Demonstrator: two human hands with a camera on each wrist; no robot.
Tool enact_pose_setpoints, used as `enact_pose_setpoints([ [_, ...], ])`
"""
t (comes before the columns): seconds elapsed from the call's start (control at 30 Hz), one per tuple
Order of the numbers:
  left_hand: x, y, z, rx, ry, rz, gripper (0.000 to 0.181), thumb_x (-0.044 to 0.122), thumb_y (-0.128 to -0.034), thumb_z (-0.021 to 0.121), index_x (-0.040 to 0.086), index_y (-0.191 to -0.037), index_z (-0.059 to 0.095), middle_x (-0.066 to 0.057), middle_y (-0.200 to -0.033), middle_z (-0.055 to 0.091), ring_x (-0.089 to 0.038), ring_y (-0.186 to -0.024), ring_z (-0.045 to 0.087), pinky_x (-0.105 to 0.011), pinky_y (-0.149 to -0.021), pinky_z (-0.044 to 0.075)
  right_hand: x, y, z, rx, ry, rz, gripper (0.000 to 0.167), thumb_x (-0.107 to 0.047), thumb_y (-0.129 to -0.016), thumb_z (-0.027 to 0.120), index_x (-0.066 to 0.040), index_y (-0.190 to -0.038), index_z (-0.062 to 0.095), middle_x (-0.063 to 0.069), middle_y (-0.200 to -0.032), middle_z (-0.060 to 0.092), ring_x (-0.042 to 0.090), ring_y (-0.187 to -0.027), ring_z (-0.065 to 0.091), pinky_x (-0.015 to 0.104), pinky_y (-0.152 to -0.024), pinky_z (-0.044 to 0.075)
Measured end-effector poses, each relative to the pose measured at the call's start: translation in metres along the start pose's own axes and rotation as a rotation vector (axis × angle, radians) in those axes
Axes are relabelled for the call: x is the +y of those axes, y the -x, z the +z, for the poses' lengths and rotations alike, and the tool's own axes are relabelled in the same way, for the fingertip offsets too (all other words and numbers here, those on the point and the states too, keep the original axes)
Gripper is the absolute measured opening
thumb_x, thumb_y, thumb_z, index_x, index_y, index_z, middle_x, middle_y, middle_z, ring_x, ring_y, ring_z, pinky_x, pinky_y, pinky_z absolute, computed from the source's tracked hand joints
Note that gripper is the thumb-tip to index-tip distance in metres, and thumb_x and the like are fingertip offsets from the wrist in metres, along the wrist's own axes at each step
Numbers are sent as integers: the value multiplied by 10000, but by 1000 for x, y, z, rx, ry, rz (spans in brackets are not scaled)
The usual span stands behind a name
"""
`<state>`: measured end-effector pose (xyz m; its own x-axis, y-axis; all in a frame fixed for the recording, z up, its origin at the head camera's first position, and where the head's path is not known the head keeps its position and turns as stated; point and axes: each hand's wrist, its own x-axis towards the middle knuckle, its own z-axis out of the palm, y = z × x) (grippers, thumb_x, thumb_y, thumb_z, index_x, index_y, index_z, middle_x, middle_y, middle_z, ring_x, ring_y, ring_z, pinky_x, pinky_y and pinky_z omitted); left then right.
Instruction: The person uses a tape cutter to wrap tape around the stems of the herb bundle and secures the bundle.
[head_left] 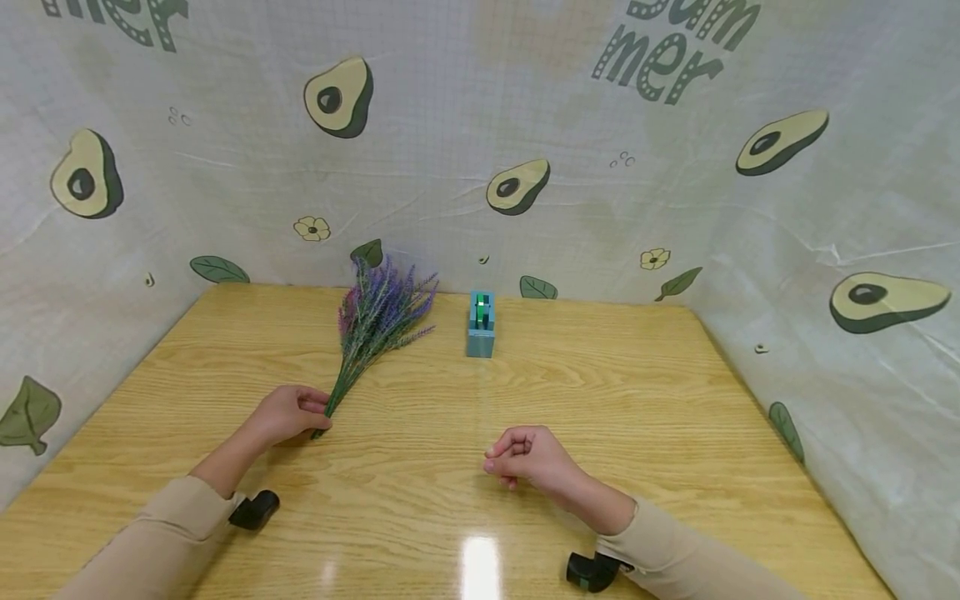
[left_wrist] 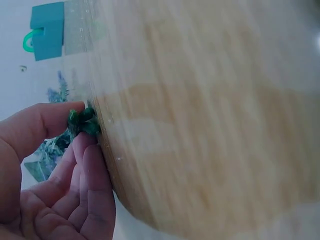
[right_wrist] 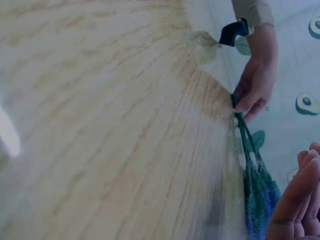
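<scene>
My left hand (head_left: 288, 414) pinches the green stem ends of a bunch of artificial lavender (head_left: 382, 308) between thumb and fingers. The purple heads lie on the table, fanned toward the back wall. In the left wrist view, the cut stem ends (left_wrist: 82, 121) show between the fingertips, close to the tabletop. My right hand (head_left: 536, 462) is over the table at front right of centre, fingers loosely bent and thumb near the index finger. Nothing can be made out between them. A blue tape dispenser (head_left: 481, 343) with a green ring inside stands at the back, right of the lavender.
The glossy wooden table (head_left: 600, 367) reflects light near its front. Behind and at both sides hangs a pale sheet (head_left: 435, 108) printed with avocados and leaves. Each wrist carries a small black camera mount (head_left: 255, 510).
</scene>
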<state>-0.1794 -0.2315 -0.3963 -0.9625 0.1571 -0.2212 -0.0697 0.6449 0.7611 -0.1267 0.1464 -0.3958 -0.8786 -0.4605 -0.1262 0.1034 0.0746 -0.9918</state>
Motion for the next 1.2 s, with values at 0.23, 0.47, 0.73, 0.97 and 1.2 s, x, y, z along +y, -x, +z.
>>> enact_pose_setpoints([
  [0.23,-1,1,0,2,36,4,494,103,-847,672,-151,-1228,490,-236,-1066,588,-348,-985,555,-355,-734,524,0,0,0,-4,-11,6,129,-27,-805,715,63,-844,632,107,-711,647,141,-559,548,221,-513,477],
  [0.47,-2,3,-4,-115,239,-5,538,61,-911,586,-167,-1328,335,-287,-1155,535,-292,-973,599,-357,-766,534,0,0,-1,-22,-31,-7,164,-40,-808,719,84,-854,623,62,-677,628,125,-548,537,227,-518,473],
  [0.73,-12,1,-12,-288,593,-40,640,55,-976,475,-106,-1440,64,-111,-1076,639,-155,-876,647,-286,-749,539,0,0,-1,-24,-24,-8,149,-51,-815,717,65,-848,631,54,-666,623,123,-548,537,233,-516,475],
  [0.97,-15,2,-12,-330,772,-58,735,59,-957,525,-57,-1464,6,-122,-1100,628,-163,-925,639,-307,-824,524,0,0,-1,-16,-40,-4,171,-49,-803,729,78,-851,626,72,-678,631,126,-547,537,230,-511,474],
  [1.2,-14,2,-10,-303,792,-39,741,14,-940,537,-91,-1451,12,-117,-1084,636,-164,-917,646,-274,-790,533,-1,-1,-1,-17,-34,-13,163,-45,-805,723,80,-845,626,90,-692,636,120,-546,548,223,-512,483],
])
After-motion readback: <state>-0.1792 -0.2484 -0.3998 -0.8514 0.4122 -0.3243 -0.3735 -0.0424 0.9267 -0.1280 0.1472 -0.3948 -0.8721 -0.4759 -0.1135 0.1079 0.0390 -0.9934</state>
